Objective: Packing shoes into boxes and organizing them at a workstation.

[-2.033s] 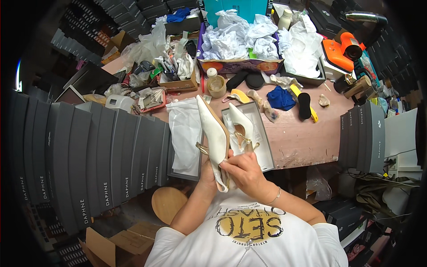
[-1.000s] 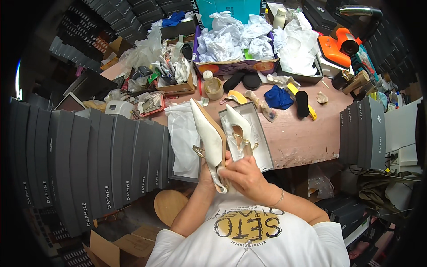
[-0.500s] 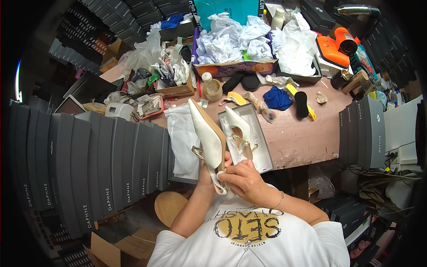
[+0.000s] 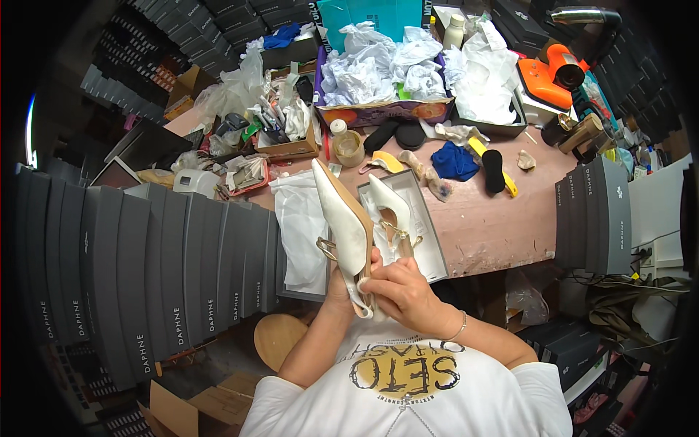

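Observation:
A white pointed slingback shoe [image 4: 344, 218] with a tan sole and a gold buckle is held upright, toe away from me, over the workbench's front edge. My left hand [image 4: 338, 288] is closed around its heel end from below. Pinched in the fingers of my right hand [image 4: 405, 293] is a small white wad [image 4: 362, 285], pressed against the shoe near its heel and back strap. A matching white shoe [image 4: 389, 198] lies just right of it in a grey shoe box [image 4: 431, 251]. White tissue paper [image 4: 302, 240] covers the box part left of the held shoe.
Stacked grey shoe boxes [image 4: 175, 269] line the left; more boxes [image 4: 593, 211] stand right. Behind are a purple carton [image 4: 386, 111] of crumpled paper, a glass jar [image 4: 349, 149], a blue cloth [image 4: 454, 161], a black-padded brush [image 4: 494, 172] and an orange device [image 4: 542, 79].
The held shoe has shifted slightly to the right. My right fingers with the white wad have moved a little along its heel end; both hands keep their grip.

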Motion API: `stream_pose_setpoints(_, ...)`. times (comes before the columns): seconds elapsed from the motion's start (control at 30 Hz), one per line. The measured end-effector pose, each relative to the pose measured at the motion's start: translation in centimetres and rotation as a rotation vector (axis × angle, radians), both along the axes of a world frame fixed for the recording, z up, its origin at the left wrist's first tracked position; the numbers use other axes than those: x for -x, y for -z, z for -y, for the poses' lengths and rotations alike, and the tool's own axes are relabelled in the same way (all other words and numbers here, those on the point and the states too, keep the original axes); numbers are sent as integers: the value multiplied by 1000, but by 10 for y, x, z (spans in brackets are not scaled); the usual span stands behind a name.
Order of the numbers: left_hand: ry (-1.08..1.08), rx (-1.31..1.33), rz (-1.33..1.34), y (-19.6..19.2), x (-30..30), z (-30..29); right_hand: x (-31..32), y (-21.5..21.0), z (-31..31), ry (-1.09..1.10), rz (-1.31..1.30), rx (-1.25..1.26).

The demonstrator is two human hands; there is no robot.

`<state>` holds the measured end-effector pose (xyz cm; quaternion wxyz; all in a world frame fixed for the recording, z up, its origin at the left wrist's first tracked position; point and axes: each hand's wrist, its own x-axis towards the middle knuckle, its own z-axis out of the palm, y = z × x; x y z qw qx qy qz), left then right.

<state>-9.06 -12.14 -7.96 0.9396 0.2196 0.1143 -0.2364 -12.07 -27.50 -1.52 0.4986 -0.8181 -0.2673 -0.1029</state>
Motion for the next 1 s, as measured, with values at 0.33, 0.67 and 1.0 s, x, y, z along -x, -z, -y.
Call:
stream_pose_setpoints(0.33, 58, 212, -132, -12, -6, -11, -43, 20, 35, 107, -1048, -1240)
stream_pose_setpoints(0.67, -47, 258, -164, 11, -8, -40, -80, 51, 23, 110, -1050, -901)
stream_pose_setpoints(1.0, -68, 350, -190, 17, -56, -58, -301, 90, -17, 166, 131, 163)
